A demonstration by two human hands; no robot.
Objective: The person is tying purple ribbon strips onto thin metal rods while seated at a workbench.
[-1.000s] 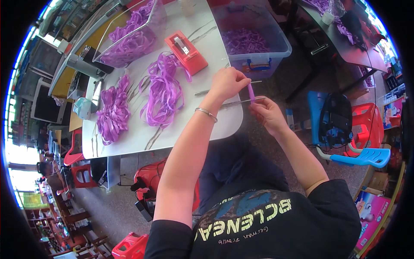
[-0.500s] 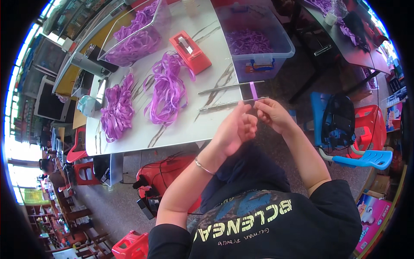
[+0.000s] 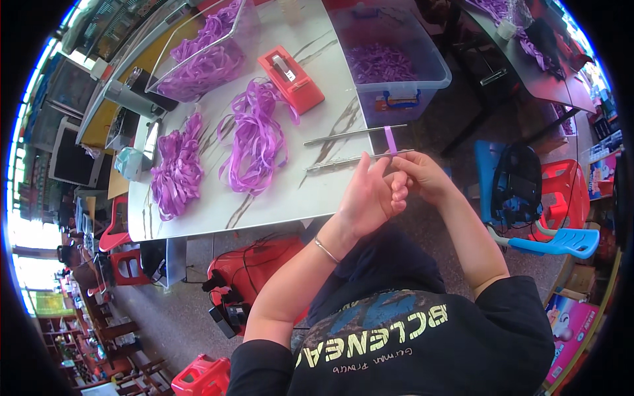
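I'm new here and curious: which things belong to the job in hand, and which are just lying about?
Seemingly in the job:
purple strip, at the right hand
two metal rods
purple ribbon bundles

Apparently just lying about:
blue chair
black bag
pink box

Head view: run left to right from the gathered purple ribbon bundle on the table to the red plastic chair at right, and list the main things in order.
Gathered purple ribbon bundle → loose purple ribbons → left hand → right hand → black bag → red plastic chair.
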